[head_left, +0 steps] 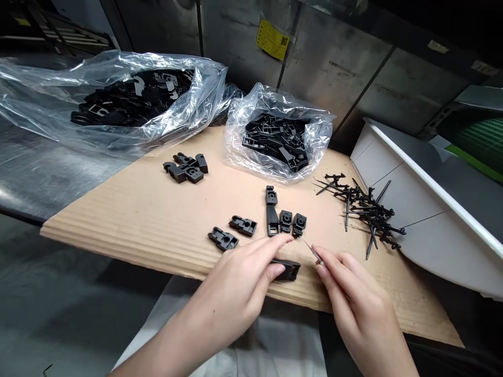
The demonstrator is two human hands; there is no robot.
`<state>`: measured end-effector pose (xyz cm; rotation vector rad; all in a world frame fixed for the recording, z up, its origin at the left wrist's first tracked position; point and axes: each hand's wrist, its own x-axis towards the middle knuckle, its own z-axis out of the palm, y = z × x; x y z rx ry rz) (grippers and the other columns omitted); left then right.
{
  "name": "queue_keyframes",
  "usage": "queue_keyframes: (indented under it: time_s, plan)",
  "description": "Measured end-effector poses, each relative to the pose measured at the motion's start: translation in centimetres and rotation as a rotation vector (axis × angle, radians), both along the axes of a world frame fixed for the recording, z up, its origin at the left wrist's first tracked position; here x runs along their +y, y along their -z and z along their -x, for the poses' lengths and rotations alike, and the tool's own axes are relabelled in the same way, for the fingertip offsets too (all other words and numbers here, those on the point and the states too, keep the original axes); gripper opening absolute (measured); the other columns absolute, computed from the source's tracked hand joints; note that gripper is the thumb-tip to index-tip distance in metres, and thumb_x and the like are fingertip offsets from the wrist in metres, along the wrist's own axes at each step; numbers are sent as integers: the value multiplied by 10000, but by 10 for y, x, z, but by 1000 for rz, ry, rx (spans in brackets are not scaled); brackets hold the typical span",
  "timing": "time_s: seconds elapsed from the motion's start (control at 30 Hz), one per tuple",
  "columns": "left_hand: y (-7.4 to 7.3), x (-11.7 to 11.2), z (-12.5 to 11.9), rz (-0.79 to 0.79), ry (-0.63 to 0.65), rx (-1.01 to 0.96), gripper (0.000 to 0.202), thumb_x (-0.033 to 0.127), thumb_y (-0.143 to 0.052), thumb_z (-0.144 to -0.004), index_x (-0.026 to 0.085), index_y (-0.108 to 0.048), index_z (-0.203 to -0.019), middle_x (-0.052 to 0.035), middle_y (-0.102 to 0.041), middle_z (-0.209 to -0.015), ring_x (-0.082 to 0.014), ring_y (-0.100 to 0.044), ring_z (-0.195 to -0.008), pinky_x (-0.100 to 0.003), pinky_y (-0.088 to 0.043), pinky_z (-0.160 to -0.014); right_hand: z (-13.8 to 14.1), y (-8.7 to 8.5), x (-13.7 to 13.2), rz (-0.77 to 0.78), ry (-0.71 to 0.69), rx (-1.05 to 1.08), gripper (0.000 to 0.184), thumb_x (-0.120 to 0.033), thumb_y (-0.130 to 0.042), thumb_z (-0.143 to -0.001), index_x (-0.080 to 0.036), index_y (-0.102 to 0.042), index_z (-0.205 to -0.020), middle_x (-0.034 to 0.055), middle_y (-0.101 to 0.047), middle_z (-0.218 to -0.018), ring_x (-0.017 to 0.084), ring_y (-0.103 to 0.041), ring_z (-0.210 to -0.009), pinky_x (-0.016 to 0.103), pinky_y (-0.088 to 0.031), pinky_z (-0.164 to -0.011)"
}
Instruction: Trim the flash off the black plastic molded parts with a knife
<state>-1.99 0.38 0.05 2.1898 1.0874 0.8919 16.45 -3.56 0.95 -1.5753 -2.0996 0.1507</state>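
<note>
1. Scuffed steel wall panels with a yellow label stand beyond a corrugated cardboard sheet, which lies at an angle across the work surface. At the far left is a large clear plastic bag of black moulded pieces, and a smaller bag sits at the far edge of the cardboard. A white bin stands to the right.
2. The left hand is in a narrow pinch, its thumb and fingers holding a black plastic part low over the near edge of the cardboard.
3. The right hand is also narrow, pinching a slender pointed pin whose tip aims at the black plastic part and sits just apart from it.
4. Loose black pieces lie in a scattered row just beyond the hands, and a small cluster lies further left. A tangled pile of black pins sits at the right.
5. A slip of the pin could jab the left fingers, especially if the black plastic part twists in the pinch. A wrist or sleeve sweep could nudge the row out of place, and a knock to the pile could send pins toward the bin.
</note>
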Motion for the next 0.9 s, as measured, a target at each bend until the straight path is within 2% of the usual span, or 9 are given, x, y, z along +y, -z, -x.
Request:
queue_keyframes:
  time_s: [0.1, 0.2, 0.33, 0.43, 0.57, 0.67, 0.77, 0.83, 0.9]
  plan:
    - [-3, 4, -2, 106, -75, 4, 239, 125, -435, -840, 222, -529, -1037, -11, -663, -951, -191, -623, -838, -276, -472, -707, -5, -2, -13, -48, 14, -162, 336, -187, -373, -898, -220, -519, -1199, 42, -621, -845, 129, -632, -668, 211, -479, -580]
    - [-9, 7, -5, 189, -84, 8, 161, 108, -453, -820, 207, -532, -920, -2, -663, -881, -195, -627, -806, -273, -467, -662, -10, -4, -19, -72, -39, -334, 344, -186, -392, -881, -216, -529, -1194, 22, -627, -750, 123, -606, -520, 209, -457, -470]
    - [-14, 10, -6, 240, -71, -26, 132, 92, -460, -805, 194, -529, -851, -1, -650, -827, -177, -620, -782, -244, -454, -628, -12, -3, -17, -104, -89, -357, 295, -174, -411, -873, -174, -566, -1124, 27, -634, -718, 136, -613, -527, 218, -469, -482]
    - [-11, 11, -3, 289, -39, -106, 130, 107, -458, -810, 198, -543, -847, 1, -634, -816, -156, -604, -750, -224, -451, -613, -9, -4, -18, -72, -78, -216, 231, -191, -435, -879, -175, -597, -1043, 32, -636, -721, 133, -622, -555, 215, -490, -531]
    - [-9, 13, 4, 486, 44, -334, 120, 128, -461, -808, 207, -543, -847, 22, -575, -767, -84, -516, -560, -171, -423, -499, -3, -5, -20, -25, -32, 128, 208, -194, -532, -831, -197, -598, -1028, 47, -678, -835, 153, -665, -708, 189, -521, -585]
    - [-12, 13, 6, 605, 93, -448, 120, 108, -472, -786, 196, -548, -815, 19, -544, -737, -71, -490, -540, -149, -418, -471, 6, -6, -19, 130, 32, 357, 242, -247, -571, -804, -200, -610, -1039, 46, -696, -887, 176, -671, -783, 219, -543, -648]
    - [-15, 11, 4, 666, 103, -539, 118, 98, -524, -744, 187, -559, -813, 1, -556, -749, -92, -536, -606, -151, -448, -496, 19, -8, -16, 299, 104, 590, 151, -295, -556, -802, -184, -658, -794, 5, -652, -655, 144, -632, -605, 210, -520, -544]
    - [-15, 8, 1, 682, 69, -627, 140, 92, -575, -705, 185, -564, -808, 1, -562, -749, -100, -555, -633, -159, -467, -528, 26, -8, -16, 263, 175, 670, 227, -291, -580, -774, -181, -593, -576, -27, -546, -504, 103, -541, -481, 180, -459, -460]
    - [-14, 6, -2, 681, 45, -670, 142, 108, -588, -708, 187, -588, -826, 18, -555, -694, -84, -537, -575, -161, -463, -522, 28, -7, -15, 237, 213, 708, 285, -291, -594, -759, -179, -526, -507, -42, -477, -450, 78, -466, -424, 165, -406, -409]
